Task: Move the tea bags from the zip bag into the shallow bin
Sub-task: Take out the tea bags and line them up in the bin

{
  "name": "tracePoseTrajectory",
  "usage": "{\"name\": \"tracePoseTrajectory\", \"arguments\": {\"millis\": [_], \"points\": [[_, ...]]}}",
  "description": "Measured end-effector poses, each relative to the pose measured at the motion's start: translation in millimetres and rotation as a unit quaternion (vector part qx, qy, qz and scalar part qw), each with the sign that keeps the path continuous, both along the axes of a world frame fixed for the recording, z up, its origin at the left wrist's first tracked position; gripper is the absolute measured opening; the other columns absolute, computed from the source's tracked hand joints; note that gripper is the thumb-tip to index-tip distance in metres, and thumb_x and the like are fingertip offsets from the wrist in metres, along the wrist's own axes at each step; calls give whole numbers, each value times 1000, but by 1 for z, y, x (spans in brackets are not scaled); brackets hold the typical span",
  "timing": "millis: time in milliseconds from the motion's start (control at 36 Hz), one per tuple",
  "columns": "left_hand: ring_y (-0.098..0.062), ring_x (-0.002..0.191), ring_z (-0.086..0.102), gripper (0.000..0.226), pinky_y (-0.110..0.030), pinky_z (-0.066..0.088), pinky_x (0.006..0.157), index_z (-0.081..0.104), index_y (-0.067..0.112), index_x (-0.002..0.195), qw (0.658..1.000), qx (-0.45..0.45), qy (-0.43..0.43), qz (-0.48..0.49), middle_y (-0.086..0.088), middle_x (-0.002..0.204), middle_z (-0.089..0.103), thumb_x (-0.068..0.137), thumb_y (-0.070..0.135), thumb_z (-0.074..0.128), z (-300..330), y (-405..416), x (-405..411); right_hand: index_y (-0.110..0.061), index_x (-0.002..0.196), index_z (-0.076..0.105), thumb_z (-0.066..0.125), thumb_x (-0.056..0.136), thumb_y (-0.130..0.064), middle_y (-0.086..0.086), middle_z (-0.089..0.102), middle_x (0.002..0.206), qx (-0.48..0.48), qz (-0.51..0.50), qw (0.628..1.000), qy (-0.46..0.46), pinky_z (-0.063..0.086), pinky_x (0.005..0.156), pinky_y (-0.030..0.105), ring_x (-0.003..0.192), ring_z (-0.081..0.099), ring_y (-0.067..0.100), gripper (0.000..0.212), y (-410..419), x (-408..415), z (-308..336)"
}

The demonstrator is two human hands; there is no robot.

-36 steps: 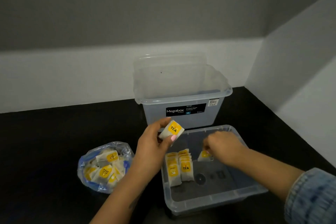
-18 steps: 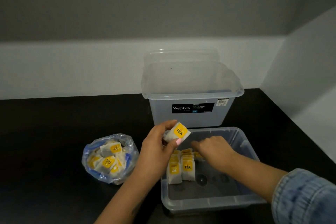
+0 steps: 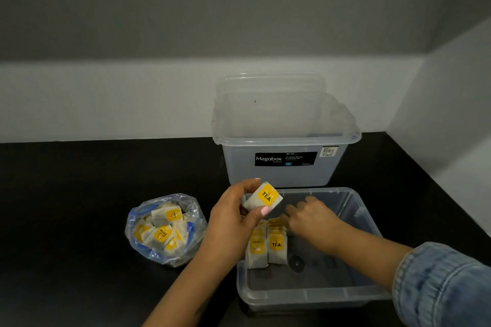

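The held tea bag [image 3: 263, 198], a white sachet with a yellow "TEA" label, was pinched in the left hand [image 3: 233, 220] between the thumb below and the fingers above, and it projected from that hand toward the right hand, its long axis tilted, label end uppermost. It hung over the far left corner of the shallow bin [image 3: 313, 297], directly above the far end of the filed tea bags [image 3: 267, 244], which stood in two overlapping rows along the bin's left side. The right hand [image 3: 309, 219] lay inside the bin just beyond the held sachet, palm down and fingers curled at the far end of the rows; whether it gripped a bag could not be told. The left hand was therefore the nearer to the sachet, and the drop point lay straight below it. The zip bag [image 3: 164, 228], open and holding more sachets, sat on the black counter [image 3: 79, 207] outboard of the left hand. The Megabox storage box [image 3: 285, 162] stood beyond both hands.
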State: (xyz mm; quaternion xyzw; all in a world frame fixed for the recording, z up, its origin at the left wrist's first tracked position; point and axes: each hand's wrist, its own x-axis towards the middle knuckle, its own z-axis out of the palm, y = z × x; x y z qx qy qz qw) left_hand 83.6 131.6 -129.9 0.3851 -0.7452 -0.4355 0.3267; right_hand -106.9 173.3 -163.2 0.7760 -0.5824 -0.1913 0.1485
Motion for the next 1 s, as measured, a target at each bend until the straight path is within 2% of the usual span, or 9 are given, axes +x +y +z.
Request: {"name": "tracePoseTrajectory", "arguments": {"millis": [139, 194, 250, 361, 444, 583, 667, 861, 1000], "points": [[-2, 107, 55, 45, -26, 53, 88, 42, 48, 114, 1000, 3, -7, 8, 18, 118, 54, 84, 25, 67, 0, -2, -3, -19, 62, 67, 93, 26, -16, -1, 56, 52, -50, -13, 991, -120, 35, 35, 23, 37, 52, 15, 44, 2, -5, 15], [2, 105, 54, 46, -19, 50, 86, 42, 46, 116, 1000, 4, -12, 7, 19, 117, 54, 84, 23, 67, 0, -3, -5, -18, 80, 68, 89, 55, -22, 1, 64, 70, -65, -39, 985, -155, 43, 47, 26, 56, 62, 17, 32, 4, -6, 28], [1, 107, 54, 47, -18, 48, 87, 43, 44, 117, 1000, 2, -14, 7, 18, 118, 55, 84, 21, 68, 0, -3, -7, -20, 106, 63, 64, 88, -31, -1, 66, 100, -79, -91, 974, -193, 46, 71, 28, 88, 63, 16, 21, 5, -10, 37], [-1, 107, 55, 47, -21, 51, 87, 45, 43, 117, 1000, -1, -14, 7, 17, 119, 55, 83, 22, 69, 1, -1, -15, -21, 104, 66, 56, 94, -36, -4, 67, 96, -103, -202, 870, -438, 48, 73, 26, 81, 58, 6, 21, 10, -14, 50], [3, 101, 55, 47, -15, 51, 81, 47, 39, 120, 1000, -8, -15, 2, 18, 114, 54, 82, 22, 70, 1, 2, -20, -16, 100, 68, 56, 92, -38, -1, 70, 92, -10, -236, 757, -609, 47, 59, 19, 57, 58, -3, 26, 10, -10, 62], [6, 95, 56, 53, -9, 49, 76, 48, 30, 127, 999, -15, -27, -16, 20, 106, 54, 80, 23, 72, 1, 6, -27, -11, 93, 70, 71, 84, -25, 5, 73, 87, 2, -258, 679, -687, 46, 48, 19, 41, 51, 2, 17, 16, -10, 65], [4, 94, 56, 54, -7, 47, 74, 47, 34, 128, 998, -32, -50, -26, 26, 105, 52, 80, 27, 72, 2, 7, -29, -13, 89, 70, 71, 84, -22, 4, 73, 84, -1, -267, 689, -674, 45, 47, 18, 42, 50, 4, 11, 17, -14, 66], [4, 116, 46, 51, -13, 36, 94, 46, 33, 132, 989, -96, -111, -2, 15, 126, 54, 86, 19, 66, -1, 1, -21, -27, 85, 67, 69, 86, -27, -11, 66, 79, 19, -269, 832, -485, 52, 78, 22, 76, 63, 4, 2, 22, -27, 70], [-1, 123, 44, 49, -12, 30, 96, 46, 33, 132, 983, -114, -146, 5, 13, 130, 52, 89, 16, 62, -7, 0, -18, -25, 93, 69, 63, 89, -32, -9, 67, 87, 27, -252, 897, -362, 52, 82, 25, 80, 61, 4, 10, 23, -23, 49]]}}
